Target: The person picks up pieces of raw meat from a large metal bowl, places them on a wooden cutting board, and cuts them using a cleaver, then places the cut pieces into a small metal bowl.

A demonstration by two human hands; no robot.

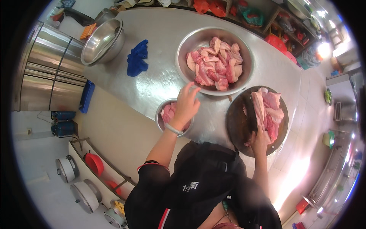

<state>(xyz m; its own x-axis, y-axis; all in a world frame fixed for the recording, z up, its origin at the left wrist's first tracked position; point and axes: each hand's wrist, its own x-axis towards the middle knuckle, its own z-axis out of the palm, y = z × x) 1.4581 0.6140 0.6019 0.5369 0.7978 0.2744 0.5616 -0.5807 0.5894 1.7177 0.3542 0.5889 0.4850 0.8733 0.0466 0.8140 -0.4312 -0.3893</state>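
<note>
My left hand (188, 103), with a light bangle at the wrist, is over a small metal bowl (157, 117) of meat pieces (168, 112); its fingers are apart and hold nothing. A large steel basin (248, 61) of raw meat pieces with skin (211, 61) stands just beyond it. At the right, my right hand (259, 138) grips a cleaver (252, 114) on a round, dark chopping board (238, 126). The blade stands on edge along the left side of large pieces of raw meat (270, 108). The cleaver's handle is mostly hidden by the hand.
A blue cloth (137, 60) lies on the metal-topped table (160, 34), near nested steel bowls (101, 43) at the left. Shelves with plastic bags (253, 16) line the far side. A blue bin (87, 96) and a rack with red basins (94, 163) stand at the left.
</note>
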